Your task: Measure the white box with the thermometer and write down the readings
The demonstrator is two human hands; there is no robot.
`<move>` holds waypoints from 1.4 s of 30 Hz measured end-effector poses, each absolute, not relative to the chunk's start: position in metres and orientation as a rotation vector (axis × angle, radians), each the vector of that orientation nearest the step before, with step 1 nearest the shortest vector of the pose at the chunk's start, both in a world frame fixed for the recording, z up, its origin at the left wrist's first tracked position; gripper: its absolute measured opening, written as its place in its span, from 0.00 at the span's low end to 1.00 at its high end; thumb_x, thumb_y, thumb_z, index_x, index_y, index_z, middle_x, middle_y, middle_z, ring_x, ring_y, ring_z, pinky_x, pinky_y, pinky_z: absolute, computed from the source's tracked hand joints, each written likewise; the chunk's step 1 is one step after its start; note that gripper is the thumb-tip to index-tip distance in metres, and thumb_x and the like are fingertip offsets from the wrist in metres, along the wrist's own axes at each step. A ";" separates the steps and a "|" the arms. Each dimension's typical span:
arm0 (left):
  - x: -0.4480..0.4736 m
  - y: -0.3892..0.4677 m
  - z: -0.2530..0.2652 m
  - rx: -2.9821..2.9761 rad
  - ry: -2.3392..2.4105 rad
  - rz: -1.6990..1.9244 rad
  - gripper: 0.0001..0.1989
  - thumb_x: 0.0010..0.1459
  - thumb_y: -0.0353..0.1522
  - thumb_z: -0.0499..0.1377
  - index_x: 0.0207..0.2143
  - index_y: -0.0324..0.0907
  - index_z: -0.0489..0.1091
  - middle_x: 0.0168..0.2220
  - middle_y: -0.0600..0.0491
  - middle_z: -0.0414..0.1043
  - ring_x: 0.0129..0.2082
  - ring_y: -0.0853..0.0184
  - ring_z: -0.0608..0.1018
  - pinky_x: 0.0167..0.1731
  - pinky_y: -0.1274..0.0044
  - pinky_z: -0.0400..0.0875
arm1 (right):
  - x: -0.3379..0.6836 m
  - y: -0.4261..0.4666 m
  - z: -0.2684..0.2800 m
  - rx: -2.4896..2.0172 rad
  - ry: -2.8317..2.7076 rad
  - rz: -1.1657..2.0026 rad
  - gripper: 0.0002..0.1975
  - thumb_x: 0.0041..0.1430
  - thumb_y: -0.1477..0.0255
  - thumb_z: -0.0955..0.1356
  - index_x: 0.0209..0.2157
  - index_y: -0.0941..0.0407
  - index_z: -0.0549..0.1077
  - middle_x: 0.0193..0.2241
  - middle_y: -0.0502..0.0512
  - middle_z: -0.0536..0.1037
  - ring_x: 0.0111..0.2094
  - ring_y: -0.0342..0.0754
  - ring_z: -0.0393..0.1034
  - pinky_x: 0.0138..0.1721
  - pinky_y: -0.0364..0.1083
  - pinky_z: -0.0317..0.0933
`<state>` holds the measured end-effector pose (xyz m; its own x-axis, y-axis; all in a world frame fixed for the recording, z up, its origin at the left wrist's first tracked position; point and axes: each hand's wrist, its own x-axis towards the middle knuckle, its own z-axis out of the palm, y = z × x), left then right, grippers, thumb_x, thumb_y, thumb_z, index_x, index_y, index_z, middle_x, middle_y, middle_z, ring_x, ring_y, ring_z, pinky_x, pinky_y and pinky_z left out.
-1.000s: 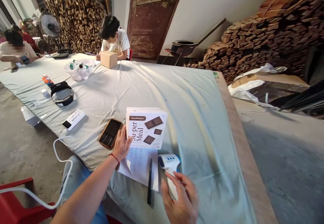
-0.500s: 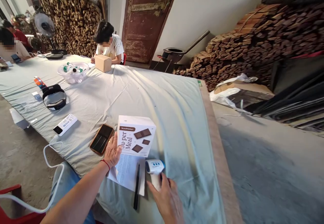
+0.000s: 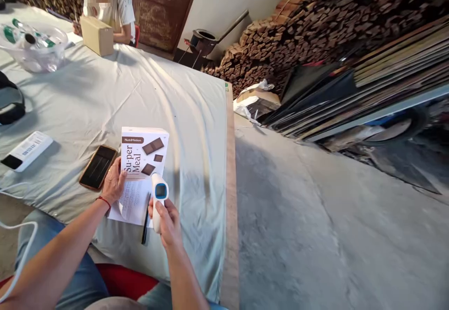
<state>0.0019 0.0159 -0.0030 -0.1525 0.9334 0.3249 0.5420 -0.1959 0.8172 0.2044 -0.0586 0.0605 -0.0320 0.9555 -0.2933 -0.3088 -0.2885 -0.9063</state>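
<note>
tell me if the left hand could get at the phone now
Probably yes: the phone lies right beside the left hand, mostly uncovered, though that hand would first have to leave the box.

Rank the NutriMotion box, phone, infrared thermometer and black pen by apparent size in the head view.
1. NutriMotion box
2. Phone and infrared thermometer: too close to rank, the latter partly hidden by the right hand
3. Black pen

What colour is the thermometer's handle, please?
The handle is white, as the head view shows.
</note>
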 end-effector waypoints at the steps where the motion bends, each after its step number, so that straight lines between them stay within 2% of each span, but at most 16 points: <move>1: 0.001 0.016 -0.004 1.728 1.675 1.292 0.41 0.67 0.59 0.42 0.65 0.36 0.60 0.56 0.36 0.72 0.57 0.49 0.75 0.59 0.56 0.68 | 0.200 -0.054 0.060 -1.161 -0.793 1.548 0.20 0.52 0.52 0.73 0.29 0.55 0.74 0.21 0.48 0.71 0.21 0.42 0.61 0.24 0.42 0.55; 5: -0.001 0.012 -0.009 1.757 1.716 1.276 0.39 0.69 0.58 0.41 0.67 0.38 0.58 0.59 0.36 0.70 0.60 0.50 0.74 0.61 0.56 0.67 | 0.191 -0.039 0.053 -1.168 -0.804 1.572 0.21 0.49 0.52 0.76 0.29 0.56 0.75 0.19 0.47 0.71 0.21 0.41 0.60 0.25 0.43 0.55; 10: -0.002 0.009 -0.015 1.763 1.779 1.193 0.40 0.69 0.57 0.40 0.69 0.37 0.57 0.62 0.36 0.69 0.63 0.51 0.72 0.64 0.56 0.65 | 0.186 -0.031 0.042 -1.189 -0.779 1.539 0.26 0.45 0.47 0.76 0.31 0.56 0.78 0.22 0.50 0.75 0.23 0.44 0.65 0.26 0.44 0.59; 19: -0.003 0.009 -0.021 1.759 1.802 1.157 0.39 0.69 0.57 0.41 0.70 0.40 0.58 0.65 0.38 0.66 0.67 0.50 0.68 0.66 0.54 0.61 | 0.182 -0.028 0.049 -1.179 -0.791 1.530 0.29 0.44 0.43 0.76 0.31 0.55 0.78 0.23 0.51 0.76 0.23 0.45 0.66 0.25 0.44 0.61; 27: -0.006 0.011 -0.022 1.800 1.804 1.149 0.38 0.71 0.54 0.40 0.70 0.38 0.56 0.65 0.36 0.66 0.64 0.49 0.70 0.65 0.53 0.63 | 0.178 -0.027 0.050 -1.110 -0.809 1.588 0.26 0.48 0.45 0.76 0.29 0.56 0.76 0.22 0.50 0.75 0.23 0.44 0.66 0.26 0.44 0.62; 33: -0.007 0.012 -0.024 1.840 1.851 1.161 0.39 0.71 0.54 0.39 0.69 0.36 0.58 0.63 0.34 0.68 0.64 0.49 0.71 0.63 0.55 0.66 | 0.178 -0.030 0.060 -1.140 -0.755 1.648 0.27 0.45 0.46 0.78 0.27 0.57 0.73 0.22 0.49 0.74 0.23 0.43 0.65 0.27 0.43 0.61; 38: -0.006 0.015 -0.021 1.873 1.868 1.186 0.41 0.70 0.56 0.38 0.68 0.34 0.59 0.62 0.32 0.69 0.62 0.48 0.73 0.62 0.54 0.67 | 0.189 -0.043 0.077 -1.125 -0.791 1.687 0.22 0.46 0.53 0.78 0.33 0.56 0.77 0.24 0.49 0.74 0.25 0.44 0.66 0.29 0.43 0.62; 42: -0.007 0.019 -0.018 1.886 1.843 1.196 0.41 0.69 0.57 0.38 0.67 0.35 0.60 0.62 0.32 0.69 0.62 0.49 0.73 0.62 0.54 0.66 | 0.200 -0.055 0.101 -1.131 -0.810 1.613 0.17 0.45 0.59 0.76 0.32 0.55 0.77 0.23 0.48 0.72 0.25 0.45 0.64 0.28 0.44 0.61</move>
